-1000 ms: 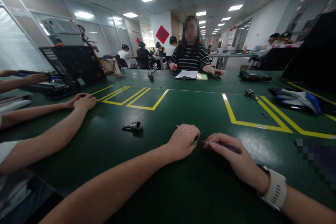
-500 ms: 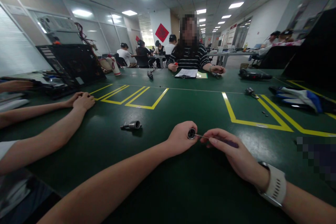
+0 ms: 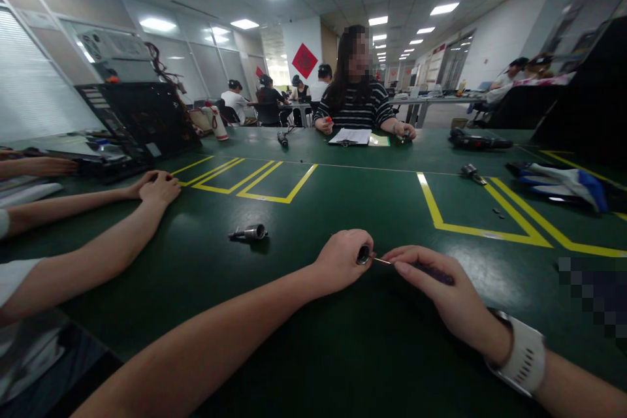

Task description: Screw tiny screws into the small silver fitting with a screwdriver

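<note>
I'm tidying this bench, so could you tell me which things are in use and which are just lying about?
In use:
left hand holding a metal socket
right hand holding a screwdriver

Lying about:
spare socket
clipboard
gloves
power driver

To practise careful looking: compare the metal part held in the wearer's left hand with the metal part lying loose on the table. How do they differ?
The held part sits gripped in the left hand, its round open end facing the camera, the right hand's thin tool at its mouth. The loose part lies on its side on the table, untouched. Both are silvery metal.
</note>
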